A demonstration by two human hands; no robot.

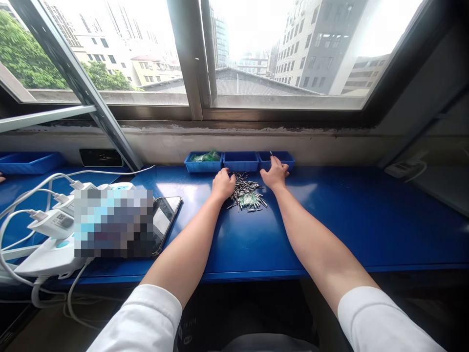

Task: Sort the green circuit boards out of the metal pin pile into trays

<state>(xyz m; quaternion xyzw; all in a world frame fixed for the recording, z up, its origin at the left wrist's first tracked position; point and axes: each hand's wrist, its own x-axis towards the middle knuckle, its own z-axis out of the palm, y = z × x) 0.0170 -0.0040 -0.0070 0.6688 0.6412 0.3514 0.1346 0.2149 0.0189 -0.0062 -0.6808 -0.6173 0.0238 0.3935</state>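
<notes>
A loose pile of thin black and silver metal pins lies on the blue table, with a small clear and green plastic packet among them. At the pile's left edge rests my left hand, fingers curled at the pins; what they hold, if anything, is hidden. My right hand reaches over the front of the right blue bin, its fingers closed. One thin metal pin sticks up at those fingertips. The middle blue bin stands between two others; the left blue bin contains green plastic packets.
On the left, a white power strip with plugs and cables sits beside a phone, next to a blurred patch. A metal shelf post rises behind. Another blue bin and part of another person's hand show at far left.
</notes>
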